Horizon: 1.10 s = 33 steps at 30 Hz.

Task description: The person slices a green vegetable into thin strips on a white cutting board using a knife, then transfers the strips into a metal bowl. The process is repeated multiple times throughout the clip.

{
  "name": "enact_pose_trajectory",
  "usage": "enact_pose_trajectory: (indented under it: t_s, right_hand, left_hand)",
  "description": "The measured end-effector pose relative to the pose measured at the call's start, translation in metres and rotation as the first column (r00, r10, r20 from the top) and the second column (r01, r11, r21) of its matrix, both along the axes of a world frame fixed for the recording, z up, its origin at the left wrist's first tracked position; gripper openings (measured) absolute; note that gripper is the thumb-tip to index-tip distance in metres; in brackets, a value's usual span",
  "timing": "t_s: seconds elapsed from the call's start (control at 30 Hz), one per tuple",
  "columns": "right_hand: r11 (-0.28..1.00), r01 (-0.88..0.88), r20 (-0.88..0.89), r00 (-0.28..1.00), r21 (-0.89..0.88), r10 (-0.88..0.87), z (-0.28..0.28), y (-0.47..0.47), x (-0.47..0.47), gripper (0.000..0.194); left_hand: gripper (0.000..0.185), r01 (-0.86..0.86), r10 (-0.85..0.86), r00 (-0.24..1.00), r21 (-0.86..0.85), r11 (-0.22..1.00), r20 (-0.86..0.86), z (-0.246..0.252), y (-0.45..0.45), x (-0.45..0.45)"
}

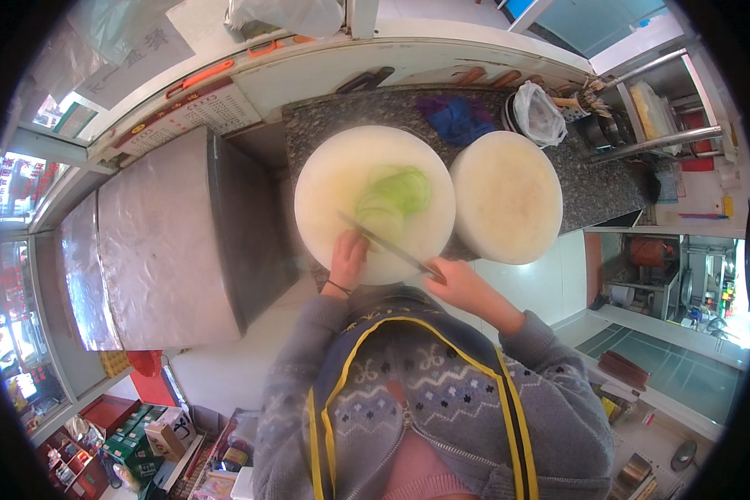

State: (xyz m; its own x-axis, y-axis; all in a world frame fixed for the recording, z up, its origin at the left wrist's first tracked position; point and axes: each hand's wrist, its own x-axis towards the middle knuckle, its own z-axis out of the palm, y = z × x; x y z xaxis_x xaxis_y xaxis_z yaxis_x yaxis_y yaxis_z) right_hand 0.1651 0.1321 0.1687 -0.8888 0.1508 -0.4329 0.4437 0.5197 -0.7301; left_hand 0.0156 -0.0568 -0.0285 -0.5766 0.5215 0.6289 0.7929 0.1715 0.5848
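Note:
A round white cutting board [325,181] lies before me on the speckled stone counter. Thin pale-green vegetable slices [400,190] lie overlapping on its middle and right part. My right hand [453,281] grips the handle of a knife [390,245], whose blade slants up and left across the board, just below the slices. My left hand [350,253] rests at the board's lower edge, fingers curled beside the blade on a piece of the vegetable, mostly hidden by the fingers and knife.
A thick second round board [509,197] stands to the right. Behind are blue and purple cloths [456,119], a plastic bag [537,115] over stacked dishes, and knife handles [472,76] along the back wall. A large metal-topped box [156,244] stands left. A metal rack [662,140] is at far right.

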Motion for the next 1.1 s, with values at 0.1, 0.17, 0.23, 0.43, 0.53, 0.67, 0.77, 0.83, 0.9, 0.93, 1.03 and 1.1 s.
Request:
enact_pose_trajectory:
  t_s: [0.1,0.17,0.23,0.43,0.53,0.67,0.77,0.83,0.9,0.93,1.03,1.1]
  right_hand:
    - [1.0,0.005,-0.004,1.0,0.011,-0.005,-0.001,0.001,0.003,0.03]
    - [1.0,0.003,0.018,1.0,0.019,-0.004,-0.005,0.003,0.004,0.029]
    - [0.999,-0.017,0.04,0.999,0.027,0.016,-0.011,0.004,0.001,0.029]
    - [0.999,-0.023,-0.002,1.0,0.03,0.023,-0.033,0.003,-0.007,0.03]
    - [0.999,-0.027,0.052,0.998,0.037,0.025,-0.041,0.001,-0.013,0.03]
    - [0.998,-0.03,0.059,0.998,0.052,0.027,-0.066,-0.009,-0.032,0.031]
    - [0.994,-0.051,0.084,0.996,0.094,0.043,-0.094,-0.021,-0.05,0.033]
    - [0.995,-0.028,0.032,0.999,0.095,0.025,-0.103,-0.023,-0.051,0.033]
    - [0.997,-0.014,-0.009,1.0,0.082,0.015,-0.107,-0.022,-0.049,0.034]
    - [0.997,-0.023,-0.029,0.999,0.067,0.025,-0.108,-0.021,-0.048,0.036]
    - [0.999,-0.028,-0.092,0.995,0.037,0.031,-0.108,-0.018,-0.048,0.038]
    - [0.999,-0.022,-0.092,0.995,0.031,0.025,-0.106,-0.018,-0.048,0.038]
  left_hand:
    - [0.031,0.004,-0.004,1.0,-0.01,1.0,0.011,-0.001,-0.001,0.0]
    - [0.031,0.001,-0.001,1.0,-0.002,1.0,0.017,-0.002,0.0,0.001]
    - [0.031,0.003,-0.003,1.0,0.004,1.0,0.021,-0.003,0.0,0.001]
    - [0.032,0.032,-0.032,0.999,0.007,0.999,0.019,-0.002,-0.001,-0.001]
    - [0.032,0.042,-0.042,0.999,0.014,0.999,0.018,0.001,-0.002,-0.001]
    - [0.03,0.044,-0.044,0.999,0.025,0.999,0.003,0.004,-0.001,-0.002]
    - [0.029,0.074,-0.074,0.996,0.01,0.997,0.05,0.005,-0.002,-0.002]
    - [0.028,0.062,-0.064,0.996,0.033,0.998,0.057,0.007,-0.002,-0.004]
    - [0.027,0.023,-0.026,0.999,0.104,0.994,0.027,0.009,0.001,-0.001]
    - [0.026,0.016,-0.019,0.999,0.096,0.995,0.031,0.01,0.001,-0.002]
    - [0.024,-0.005,0.002,0.999,0.072,0.997,0.039,0.014,0.002,-0.002]
    - [0.022,-0.015,0.013,0.999,0.061,0.998,0.039,0.015,0.002,-0.002]
